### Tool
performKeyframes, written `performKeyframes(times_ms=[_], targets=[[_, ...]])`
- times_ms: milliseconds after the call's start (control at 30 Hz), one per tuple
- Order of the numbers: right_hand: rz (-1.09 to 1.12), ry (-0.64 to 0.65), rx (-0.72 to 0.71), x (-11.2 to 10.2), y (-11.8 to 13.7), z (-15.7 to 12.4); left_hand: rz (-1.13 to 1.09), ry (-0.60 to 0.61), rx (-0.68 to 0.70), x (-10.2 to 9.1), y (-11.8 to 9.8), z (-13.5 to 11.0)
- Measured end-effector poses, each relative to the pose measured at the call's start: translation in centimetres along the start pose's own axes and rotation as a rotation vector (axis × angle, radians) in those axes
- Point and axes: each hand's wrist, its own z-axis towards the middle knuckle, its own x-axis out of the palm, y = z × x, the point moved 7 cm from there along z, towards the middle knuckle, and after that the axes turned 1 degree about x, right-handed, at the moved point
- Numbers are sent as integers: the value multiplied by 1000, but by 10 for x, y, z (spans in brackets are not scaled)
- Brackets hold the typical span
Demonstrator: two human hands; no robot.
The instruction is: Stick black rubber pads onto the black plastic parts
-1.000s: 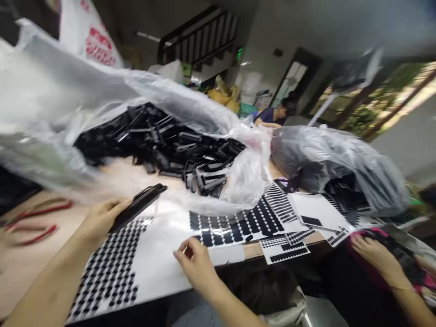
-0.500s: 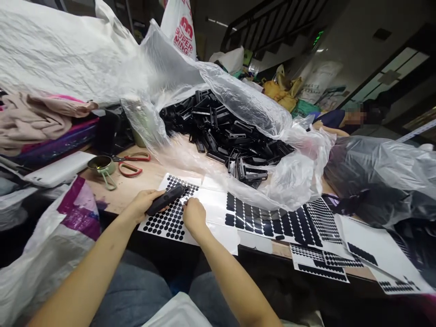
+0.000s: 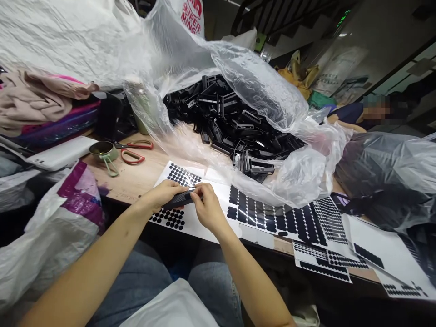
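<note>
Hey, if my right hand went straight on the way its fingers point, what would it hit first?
The black plastic piece held in your left hand. Your right hand seems to be pinching its end with the fingers, so there's hardly any gap.

Up and to the left of the left hand [image 3: 160,196], on the worktop [image 3: 136,181]: red-handled scissors [image 3: 134,151] just beside a small metal cup [image 3: 104,152]. Beyond the right hand [image 3: 207,209], a clear bag [image 3: 259,86] spilling black plastic parts [image 3: 231,122]. Further right, a grey bag [image 3: 391,168] near sheets of black pads [image 3: 272,220].
</note>
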Motion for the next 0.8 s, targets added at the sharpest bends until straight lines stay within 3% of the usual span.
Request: performKeyframes(times_ms=[200, 533, 600, 667, 800], targets=[[-23, -34, 67, -10, -15, -10, 48, 21, -4, 19, 1, 4], [-130, -108, 46, -19, -19, -22, 96, 41, 4, 31, 1, 4], [-228, -218, 126, -36, -38, -28, 100, 49, -28, 33, 7, 7], [-390, -333, 294, -59, -66, -39, 118, 86, -60, 38, 15, 11], [-624, -343, 534, -84, -109, -54, 117, 160, -86, 49, 24, 18]])
